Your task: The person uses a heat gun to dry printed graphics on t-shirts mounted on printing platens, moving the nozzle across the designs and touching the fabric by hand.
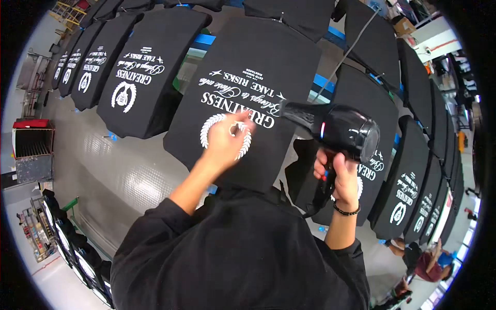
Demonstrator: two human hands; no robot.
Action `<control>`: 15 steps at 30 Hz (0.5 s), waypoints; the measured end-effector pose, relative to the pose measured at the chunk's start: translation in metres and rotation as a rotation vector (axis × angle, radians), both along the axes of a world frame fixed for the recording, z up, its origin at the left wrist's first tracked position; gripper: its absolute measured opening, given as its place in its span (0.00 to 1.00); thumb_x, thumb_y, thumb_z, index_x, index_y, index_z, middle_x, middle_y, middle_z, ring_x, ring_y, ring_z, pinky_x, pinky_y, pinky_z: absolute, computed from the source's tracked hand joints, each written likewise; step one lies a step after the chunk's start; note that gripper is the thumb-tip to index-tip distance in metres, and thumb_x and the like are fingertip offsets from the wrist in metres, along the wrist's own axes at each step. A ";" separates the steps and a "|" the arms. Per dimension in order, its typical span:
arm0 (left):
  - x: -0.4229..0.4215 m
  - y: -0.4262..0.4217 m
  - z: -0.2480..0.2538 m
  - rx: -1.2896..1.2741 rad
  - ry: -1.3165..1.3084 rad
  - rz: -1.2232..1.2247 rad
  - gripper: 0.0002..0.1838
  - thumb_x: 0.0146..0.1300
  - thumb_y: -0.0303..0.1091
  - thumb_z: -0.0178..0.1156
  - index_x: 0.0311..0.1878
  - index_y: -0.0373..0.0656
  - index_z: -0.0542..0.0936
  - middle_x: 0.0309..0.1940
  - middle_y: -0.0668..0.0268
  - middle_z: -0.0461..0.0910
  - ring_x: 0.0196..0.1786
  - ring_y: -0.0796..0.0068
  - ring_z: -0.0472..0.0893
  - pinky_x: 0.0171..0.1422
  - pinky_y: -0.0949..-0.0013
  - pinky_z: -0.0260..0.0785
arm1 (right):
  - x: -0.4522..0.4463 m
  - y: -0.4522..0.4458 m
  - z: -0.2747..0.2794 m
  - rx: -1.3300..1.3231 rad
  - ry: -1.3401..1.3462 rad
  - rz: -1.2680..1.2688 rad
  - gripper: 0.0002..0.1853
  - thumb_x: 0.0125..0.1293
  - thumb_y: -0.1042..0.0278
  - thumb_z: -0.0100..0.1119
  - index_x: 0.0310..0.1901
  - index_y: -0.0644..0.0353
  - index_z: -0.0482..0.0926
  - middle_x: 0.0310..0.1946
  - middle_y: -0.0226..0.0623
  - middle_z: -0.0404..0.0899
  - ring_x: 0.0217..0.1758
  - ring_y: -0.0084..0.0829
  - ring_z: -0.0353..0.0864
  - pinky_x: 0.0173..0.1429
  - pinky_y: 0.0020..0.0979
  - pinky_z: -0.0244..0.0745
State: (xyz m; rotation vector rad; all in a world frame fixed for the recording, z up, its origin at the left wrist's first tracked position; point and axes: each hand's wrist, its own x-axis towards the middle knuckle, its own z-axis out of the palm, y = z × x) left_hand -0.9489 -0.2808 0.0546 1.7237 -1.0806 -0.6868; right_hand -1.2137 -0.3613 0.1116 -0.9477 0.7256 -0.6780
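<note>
Far left, a row of shirts (150, 67) is set side by side, prints outward, presumably to keep each print flat and unobstructed.

Left of centre, the left hand (225, 142) is over the wreath (206, 132) of the middle shirt (248, 59). Its fingers are partly curled and blurred; contact with the cloth, or anything pinched between them, cannot be confirmed.

The middle shirt lies directly before the person, spread smooth, probably over a hidden board. Cloth: black, matte. Print (232, 103): white, crisp, inverted from this viewpoint, the word GREATNESS partly covered by the hand.

Right of centre, the dryer (346, 129) is held above the shirt's right edge, nozzle (299, 114) pointing left; the raised grip apparently serves to direct it across the print. Body: glossy black, rounded, with a bright streak. The right hand (341, 173) has its fingers wrapped around the handle; a beaded bracelet (346, 211) sits at the wrist.
</note>
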 end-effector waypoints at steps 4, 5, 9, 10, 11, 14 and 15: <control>0.102 0.001 -0.102 -0.027 -0.434 0.315 0.18 0.71 0.40 0.60 0.58 0.38 0.81 0.54 0.52 0.81 0.59 0.54 0.79 0.65 0.58 0.70 | 0.011 0.013 -0.005 -0.140 0.274 0.027 0.42 0.61 0.27 0.62 0.51 0.68 0.73 0.34 0.33 0.77 0.29 0.23 0.75 0.32 0.25 0.71; 0.118 0.001 -0.117 -0.018 -0.481 0.347 0.19 0.71 0.40 0.59 0.59 0.38 0.79 0.56 0.52 0.80 0.62 0.53 0.77 0.68 0.57 0.68 | 0.016 0.015 -0.008 -0.188 0.323 0.035 0.42 0.61 0.27 0.62 0.51 0.68 0.73 0.33 0.33 0.77 0.29 0.22 0.75 0.32 0.24 0.71; 0.155 -0.002 -0.149 0.009 -0.538 0.386 0.23 0.73 0.42 0.56 0.63 0.34 0.76 0.62 0.49 0.77 0.67 0.50 0.73 0.72 0.55 0.63 | 0.019 0.013 -0.016 -0.171 0.376 0.005 0.43 0.61 0.25 0.59 0.50 0.68 0.74 0.31 0.33 0.76 0.28 0.22 0.74 0.32 0.25 0.71; 0.160 -0.004 -0.153 -0.009 -0.546 0.386 0.23 0.73 0.42 0.56 0.63 0.34 0.76 0.62 0.49 0.77 0.67 0.50 0.73 0.73 0.55 0.63 | 0.021 0.014 -0.016 -0.172 0.390 0.003 0.43 0.61 0.25 0.59 0.50 0.68 0.74 0.31 0.33 0.76 0.28 0.22 0.74 0.32 0.25 0.71; 0.163 -0.007 -0.154 0.002 -0.536 0.397 0.24 0.73 0.42 0.56 0.63 0.33 0.75 0.62 0.48 0.77 0.67 0.49 0.73 0.72 0.55 0.64 | 0.021 0.013 -0.017 -0.195 0.413 0.002 0.42 0.62 0.26 0.59 0.50 0.68 0.74 0.31 0.32 0.76 0.27 0.22 0.74 0.31 0.24 0.71; 0.170 -0.012 -0.154 0.046 -0.404 0.419 0.25 0.73 0.43 0.56 0.64 0.33 0.75 0.62 0.48 0.77 0.66 0.49 0.75 0.71 0.56 0.65 | 0.021 0.014 -0.019 -0.166 0.405 0.013 0.37 0.66 0.32 0.60 0.50 0.68 0.74 0.31 0.33 0.76 0.27 0.22 0.74 0.32 0.25 0.71; 0.171 -0.012 -0.153 0.047 -0.402 0.416 0.25 0.73 0.43 0.56 0.64 0.33 0.75 0.62 0.48 0.77 0.66 0.49 0.75 0.71 0.56 0.65 | 0.026 0.017 -0.019 -0.170 0.416 0.003 0.37 0.67 0.33 0.60 0.50 0.69 0.74 0.31 0.33 0.76 0.27 0.22 0.74 0.33 0.25 0.71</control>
